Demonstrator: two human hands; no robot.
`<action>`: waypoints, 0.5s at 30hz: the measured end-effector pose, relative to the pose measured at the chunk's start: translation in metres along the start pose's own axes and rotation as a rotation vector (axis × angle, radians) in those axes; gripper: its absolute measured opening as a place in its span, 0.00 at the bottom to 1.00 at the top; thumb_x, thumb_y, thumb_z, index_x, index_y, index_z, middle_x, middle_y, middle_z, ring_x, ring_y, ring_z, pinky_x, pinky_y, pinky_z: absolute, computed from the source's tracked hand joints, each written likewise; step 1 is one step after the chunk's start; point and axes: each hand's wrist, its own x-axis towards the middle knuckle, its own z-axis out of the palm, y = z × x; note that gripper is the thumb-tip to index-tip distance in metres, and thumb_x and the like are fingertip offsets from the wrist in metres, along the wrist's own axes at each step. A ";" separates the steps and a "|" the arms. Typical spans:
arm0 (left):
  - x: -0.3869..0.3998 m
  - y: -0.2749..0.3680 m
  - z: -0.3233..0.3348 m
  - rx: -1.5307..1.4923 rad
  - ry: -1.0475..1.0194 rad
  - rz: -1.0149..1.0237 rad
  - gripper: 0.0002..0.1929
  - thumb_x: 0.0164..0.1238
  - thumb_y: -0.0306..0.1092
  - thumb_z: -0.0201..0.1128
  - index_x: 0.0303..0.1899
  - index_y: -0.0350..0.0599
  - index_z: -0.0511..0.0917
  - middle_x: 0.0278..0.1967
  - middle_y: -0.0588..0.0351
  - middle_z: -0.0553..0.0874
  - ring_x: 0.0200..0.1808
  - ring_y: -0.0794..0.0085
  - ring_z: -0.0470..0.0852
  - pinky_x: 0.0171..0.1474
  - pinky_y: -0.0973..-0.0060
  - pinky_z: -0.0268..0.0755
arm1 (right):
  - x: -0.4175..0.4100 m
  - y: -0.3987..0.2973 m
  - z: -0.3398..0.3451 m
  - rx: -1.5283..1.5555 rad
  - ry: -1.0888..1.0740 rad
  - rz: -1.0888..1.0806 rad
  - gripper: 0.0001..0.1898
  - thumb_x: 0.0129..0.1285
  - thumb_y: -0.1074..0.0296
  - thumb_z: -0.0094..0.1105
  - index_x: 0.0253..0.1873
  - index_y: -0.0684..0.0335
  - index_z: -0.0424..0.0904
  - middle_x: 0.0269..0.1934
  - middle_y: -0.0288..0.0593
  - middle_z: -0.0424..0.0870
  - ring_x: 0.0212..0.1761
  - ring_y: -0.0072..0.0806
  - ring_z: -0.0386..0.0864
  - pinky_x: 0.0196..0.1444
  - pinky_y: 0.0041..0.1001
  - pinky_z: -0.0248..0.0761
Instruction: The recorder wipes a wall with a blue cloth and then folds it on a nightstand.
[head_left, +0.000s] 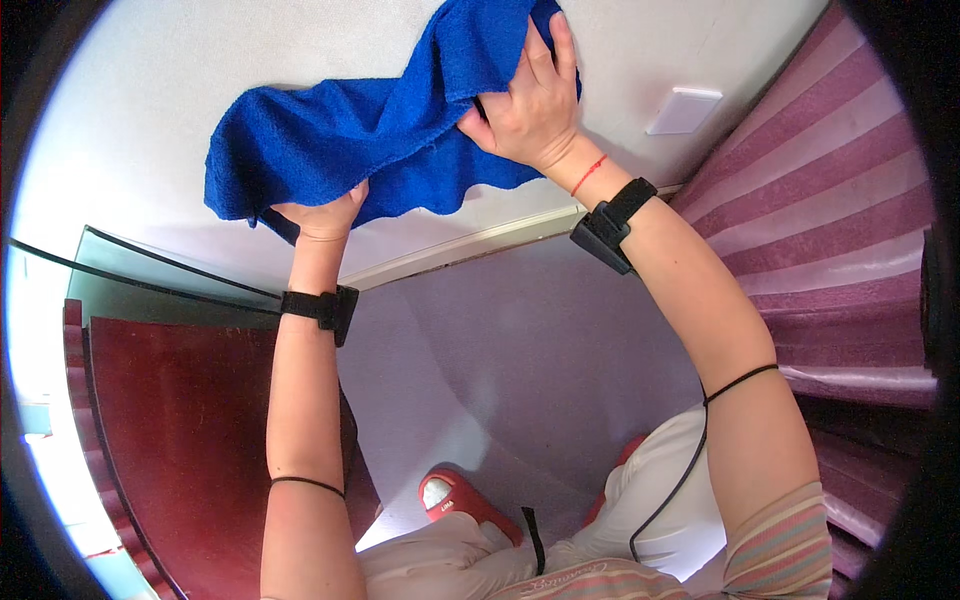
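A blue terry cloth (390, 142) lies spread and rumpled against the white wall (300, 45). My right hand (532, 105) presses on the cloth's right part, its fingers pointing up and partly under a fold. At the cloth's lower left is my left hand (322, 214), with its fingers hidden beneath the fabric; whether they grip it cannot be seen. Both wrists wear black straps with small dark devices, and a red string circles the right wrist.
A white wall plate (684, 111) is right of the cloth, beside a striped purple curtain (832, 225). Dark red furniture (180, 420) stands at the left. A pale baseboard (465, 244) borders the purple-grey floor (525, 345). Black cables run from the left wrist.
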 end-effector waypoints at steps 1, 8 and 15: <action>-0.001 -0.001 0.001 -0.029 -0.019 -0.020 0.35 0.69 0.61 0.56 0.67 0.44 0.76 0.69 0.39 0.75 0.70 0.39 0.69 0.73 0.43 0.49 | 0.000 0.000 0.000 0.006 -0.022 0.006 0.20 0.62 0.51 0.58 0.29 0.64 0.81 0.61 0.71 0.75 0.67 0.63 0.67 0.73 0.71 0.49; -0.017 -0.010 0.008 -0.006 -0.061 -0.026 0.34 0.68 0.60 0.57 0.66 0.44 0.77 0.67 0.43 0.78 0.69 0.41 0.71 0.73 0.42 0.49 | 0.003 -0.004 0.002 -0.006 0.009 0.004 0.20 0.63 0.50 0.58 0.37 0.64 0.85 0.62 0.69 0.75 0.68 0.63 0.66 0.74 0.70 0.49; -0.032 -0.015 0.018 -0.098 -0.218 -0.024 0.49 0.60 0.66 0.59 0.77 0.42 0.60 0.77 0.40 0.62 0.79 0.43 0.53 0.78 0.45 0.32 | 0.004 -0.003 0.007 -0.002 0.051 0.008 0.20 0.63 0.51 0.57 0.42 0.64 0.86 0.63 0.69 0.74 0.68 0.63 0.67 0.74 0.70 0.49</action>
